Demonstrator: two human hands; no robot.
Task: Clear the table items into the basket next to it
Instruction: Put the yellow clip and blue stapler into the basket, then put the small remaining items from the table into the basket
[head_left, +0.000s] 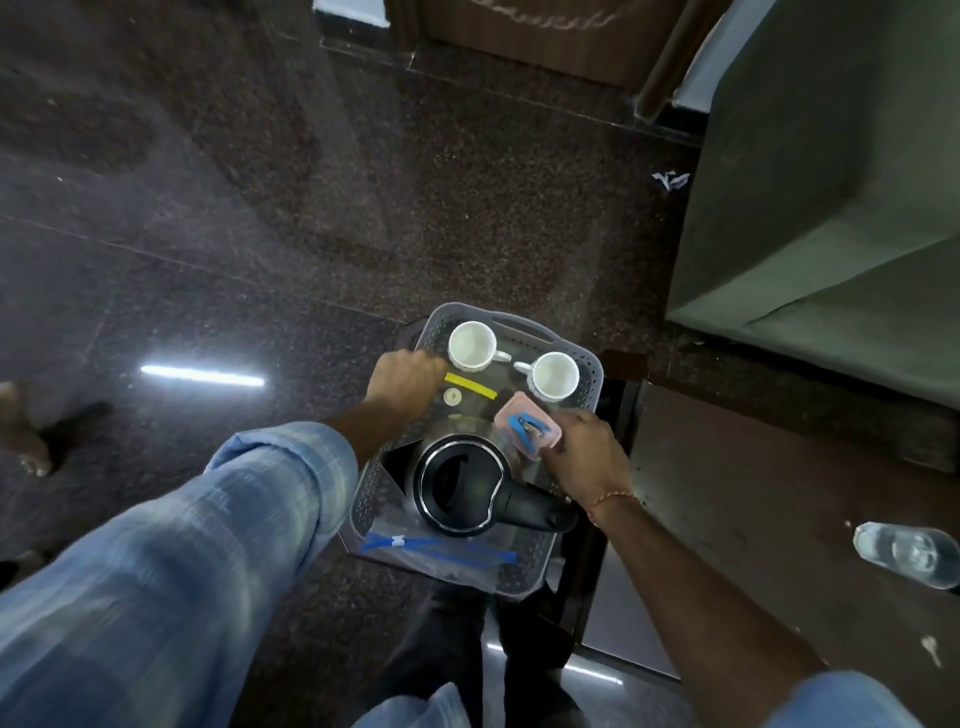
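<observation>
Both hands were on the basket (584, 364): left hand (402, 382) clenched on its rim, right hand (587, 460) gripping the opposite rim. Between the fingers sat two cups (470, 345), a kettle (462, 483) and a pink box (527, 428); a bottle (906, 553) lay on the table (753, 493), well right of them

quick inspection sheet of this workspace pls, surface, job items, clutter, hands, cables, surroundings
surface: brown table at right, a clear plastic bottle lying on it
job's things: grey basket holds two white cups, black kettle, pink box, zip bag
clutter: crumpled paper on the floor
hands: left hand on the basket's left rim, right hand at its right rim by the pink box
cables: nothing seen
surroundings: dark speckled floor, grey-green sofa at right
</observation>
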